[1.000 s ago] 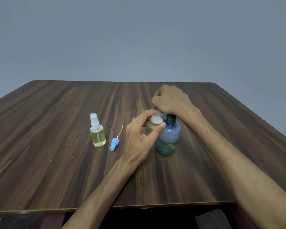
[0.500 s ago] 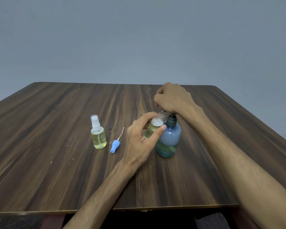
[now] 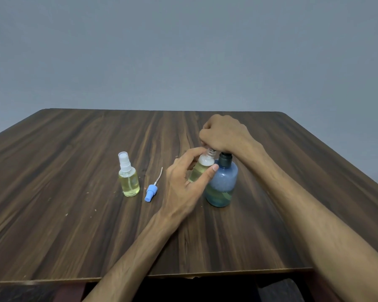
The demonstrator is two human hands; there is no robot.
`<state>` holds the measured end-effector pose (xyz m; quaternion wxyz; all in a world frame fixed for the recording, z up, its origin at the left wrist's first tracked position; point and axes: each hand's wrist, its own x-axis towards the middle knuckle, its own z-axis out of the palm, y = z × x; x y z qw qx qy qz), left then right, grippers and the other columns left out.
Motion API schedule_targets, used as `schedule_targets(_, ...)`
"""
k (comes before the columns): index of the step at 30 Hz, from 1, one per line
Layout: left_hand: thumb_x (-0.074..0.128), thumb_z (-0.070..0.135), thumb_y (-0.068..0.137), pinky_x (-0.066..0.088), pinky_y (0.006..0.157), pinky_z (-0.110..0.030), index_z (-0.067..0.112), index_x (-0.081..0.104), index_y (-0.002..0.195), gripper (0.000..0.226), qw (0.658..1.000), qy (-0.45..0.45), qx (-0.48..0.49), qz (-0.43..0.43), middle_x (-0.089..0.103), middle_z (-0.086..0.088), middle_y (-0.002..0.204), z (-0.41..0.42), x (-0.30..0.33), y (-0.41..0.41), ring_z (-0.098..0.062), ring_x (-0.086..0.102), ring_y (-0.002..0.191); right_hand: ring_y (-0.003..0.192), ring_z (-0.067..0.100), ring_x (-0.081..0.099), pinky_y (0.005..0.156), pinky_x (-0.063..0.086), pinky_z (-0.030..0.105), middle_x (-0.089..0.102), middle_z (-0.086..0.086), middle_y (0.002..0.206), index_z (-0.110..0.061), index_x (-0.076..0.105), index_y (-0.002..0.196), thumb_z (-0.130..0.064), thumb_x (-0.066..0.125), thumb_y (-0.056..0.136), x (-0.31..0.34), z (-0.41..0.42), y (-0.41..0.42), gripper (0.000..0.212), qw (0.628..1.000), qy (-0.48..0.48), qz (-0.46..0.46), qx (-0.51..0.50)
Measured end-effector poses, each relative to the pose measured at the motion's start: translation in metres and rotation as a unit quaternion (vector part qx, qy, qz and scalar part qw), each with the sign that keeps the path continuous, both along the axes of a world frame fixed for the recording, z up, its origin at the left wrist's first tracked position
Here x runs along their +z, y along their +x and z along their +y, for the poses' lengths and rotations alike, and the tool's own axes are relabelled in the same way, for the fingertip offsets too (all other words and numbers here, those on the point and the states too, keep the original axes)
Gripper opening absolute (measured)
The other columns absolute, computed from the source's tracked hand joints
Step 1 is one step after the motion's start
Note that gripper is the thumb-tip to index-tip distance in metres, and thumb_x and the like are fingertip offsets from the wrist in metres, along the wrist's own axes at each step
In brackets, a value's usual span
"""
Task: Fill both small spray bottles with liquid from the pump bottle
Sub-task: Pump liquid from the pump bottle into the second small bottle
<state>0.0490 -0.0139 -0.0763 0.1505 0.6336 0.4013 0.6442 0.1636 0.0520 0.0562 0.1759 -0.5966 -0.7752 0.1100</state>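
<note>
My left hand [image 3: 184, 184] grips an uncapped small spray bottle [image 3: 202, 168], tilted with its open neck under the pump. It holds yellowish liquid with white foam near the neck. My right hand [image 3: 225, 135] is fisted over the pump head of the blue pump bottle [image 3: 223, 184], which stands just right of the small bottle; the pump head itself is hidden. A second small spray bottle [image 3: 128, 176] with a white sprayer and yellow liquid stands upright further left. A blue sprayer cap [image 3: 151, 191] with its dip tube lies on the table between the two small bottles.
Everything sits on a dark wooden table [image 3: 74, 225] whose front edge is near me. A plain grey wall is behind it. A few small crumbs dot the left part of the tabletop.
My right hand has risen slightly on the pump and then stayed over it. The view tilted a little. The bottles have kept their places.
</note>
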Motion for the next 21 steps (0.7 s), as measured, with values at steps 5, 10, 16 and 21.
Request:
schedule_targets(5,0.077,0.030,0.097,0.059,0.085,-0.057,0.019,0.073,0.117,0.023,1.000,0.009,-0.003,0.005,0.078,0.009,0.104,0.0016,-0.0013,-0.0009,-0.021,0.075,0.097,0.065,0.018,0.056,0.061,0.038,0.032,0.069,-0.001,0.071,-0.011,0.078,0.083,-0.025,0.058,0.087,0.0012,0.0014,0.0017,0.025,0.999,0.032,0.028,0.001)
schedule_targets(10,0.079,0.025,0.097,0.059,0.086,-0.056,0.023,0.072,0.117,0.022,1.000,0.004,-0.004,0.001,0.078,0.011,0.105,0.0015,-0.0023,-0.0003,-0.021,0.075,0.098,0.070,0.020,0.059,0.063,0.039,0.033,0.067,-0.002,0.071,-0.012,0.079,0.083,-0.026,0.057,0.087,-0.0015,-0.0007,0.0005,0.026,1.000,0.017,0.025,0.001)
schedule_targets(16,0.078,0.027,0.097,0.059,0.086,-0.055,0.023,0.072,0.118,0.022,1.000,0.004,-0.009,-0.001,0.078,0.010,0.106,0.0009,-0.0015,-0.0005,-0.022,0.075,0.099,0.074,0.021,0.062,0.064,0.041,0.034,0.070,-0.001,0.075,-0.017,0.078,0.078,-0.026,0.057,0.086,-0.0025,-0.0006,0.0005,0.025,1.000,-0.007,0.012,0.001)
schedule_targets(21,0.078,0.023,0.097,0.059,0.087,-0.055,0.020,0.073,0.118,0.022,1.000,0.005,-0.007,0.002,0.078,0.010,0.106,-0.0005,-0.0012,0.0004,-0.021,0.075,0.100,0.069,0.022,0.060,0.061,0.040,0.033,0.073,0.002,0.074,-0.012,0.073,0.076,-0.025,0.058,0.084,0.0025,0.0004,0.0015,0.022,0.998,0.055,0.033,-0.006)
